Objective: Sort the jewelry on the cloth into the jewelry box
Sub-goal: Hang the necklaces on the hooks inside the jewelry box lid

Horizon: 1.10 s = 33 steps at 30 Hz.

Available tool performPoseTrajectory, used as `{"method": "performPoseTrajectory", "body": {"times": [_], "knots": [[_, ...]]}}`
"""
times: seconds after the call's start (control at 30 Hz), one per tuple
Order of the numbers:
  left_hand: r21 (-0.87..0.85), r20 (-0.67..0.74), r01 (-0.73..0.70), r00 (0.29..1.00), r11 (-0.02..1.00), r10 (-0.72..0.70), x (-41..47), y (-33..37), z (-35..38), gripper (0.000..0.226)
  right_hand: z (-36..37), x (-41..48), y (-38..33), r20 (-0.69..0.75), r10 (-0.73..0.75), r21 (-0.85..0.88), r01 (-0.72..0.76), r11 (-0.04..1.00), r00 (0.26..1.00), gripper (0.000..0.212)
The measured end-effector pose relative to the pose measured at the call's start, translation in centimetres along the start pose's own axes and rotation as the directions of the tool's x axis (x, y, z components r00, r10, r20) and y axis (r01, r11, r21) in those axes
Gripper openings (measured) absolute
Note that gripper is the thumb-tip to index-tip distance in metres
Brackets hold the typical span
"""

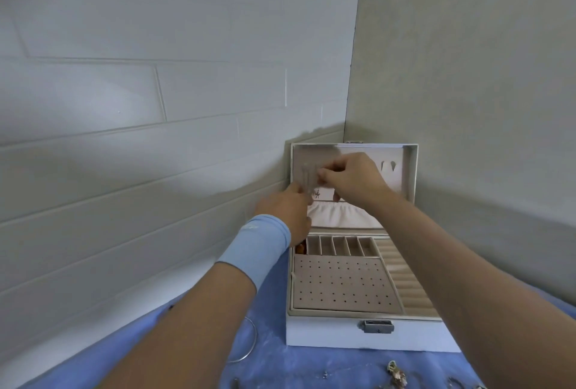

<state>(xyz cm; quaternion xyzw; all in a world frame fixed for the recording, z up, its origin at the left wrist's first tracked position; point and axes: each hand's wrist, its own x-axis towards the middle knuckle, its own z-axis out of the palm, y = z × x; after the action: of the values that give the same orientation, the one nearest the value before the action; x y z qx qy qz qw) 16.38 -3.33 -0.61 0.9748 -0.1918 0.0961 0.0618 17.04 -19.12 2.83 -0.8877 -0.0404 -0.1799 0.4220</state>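
Open white jewelry box (343, 337) on a blue cloth (280, 370), its lid (402, 170) upright. The right hand (352, 180) pinches what appears to be a thin chain (307, 178) at the lid lining; the left hand (286, 211) meets the chain's blurred lower end.

no legible text or numbers, wristband (255, 248) mark too blurred

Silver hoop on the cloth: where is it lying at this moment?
Head view, lower centre: the silver hoop lies on the blue cloth, just left of the white jewelry box, near its front-left corner, partly hidden under the left forearm.
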Motion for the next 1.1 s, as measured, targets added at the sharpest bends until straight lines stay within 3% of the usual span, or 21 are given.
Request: {"method": "performPoseTrajectory", "body": {"times": [0.27,0.43,0.63,0.73,0.83,0.9,1.0,1.1], "knots": [[0.046,0.026,-0.003,1.000,0.999,0.002,0.4,0.2,0.0,0.036,1.2,-0.8,0.7,0.046,0.003,-0.232,0.008,0.973,0.999,0.021],[-0.023,0.051,-0.032,0.998,0.999,0.033,0.4,-0.4,-0.4,0.040,1.1,-1.2,-0.1,0.111,0.000,-0.333,0.038,0.942,0.994,0.016],[-0.102,0.061,-0.059,0.996,0.993,0.065,1.1,-1.2,-1.1,0.036,1.7,-0.5,0.1,0.074,0.018,-0.536,0.025,0.844,0.997,0.015],[-0.090,0.050,-0.093,0.994,0.992,0.098,0.8,-1.5,-0.8,0.053,2.0,-0.5,0.4,0.157,-0.013,-0.540,0.097,0.836,0.988,0.014],[-0.052,0.029,-0.111,0.993,0.993,0.112,0.2,-1.5,-0.8,0.059,2.7,-1.6,0.2,0.235,-0.098,-0.514,0.209,0.832,0.967,0.030],[-0.059,0.025,-0.097,0.995,0.994,0.099,-0.2,-1.3,-0.9,0.058,2.9,-1.8,0.4,0.201,-0.098,-0.527,0.192,0.828,0.975,0.024],[-0.097,0.032,-0.057,0.998,0.994,0.061,-0.8,-1.0,-1.0,0.060,2.2,-0.9,0.9,0.104,-0.001,-0.481,0.051,0.875,0.995,0.010],[-0.120,0.060,-0.020,0.998,0.993,0.028,-1.0,-0.6,-1.4,0.057,1.3,-0.8,0.7,0.015,0.014,-0.503,-0.005,0.864,1.000,0.014]]}}
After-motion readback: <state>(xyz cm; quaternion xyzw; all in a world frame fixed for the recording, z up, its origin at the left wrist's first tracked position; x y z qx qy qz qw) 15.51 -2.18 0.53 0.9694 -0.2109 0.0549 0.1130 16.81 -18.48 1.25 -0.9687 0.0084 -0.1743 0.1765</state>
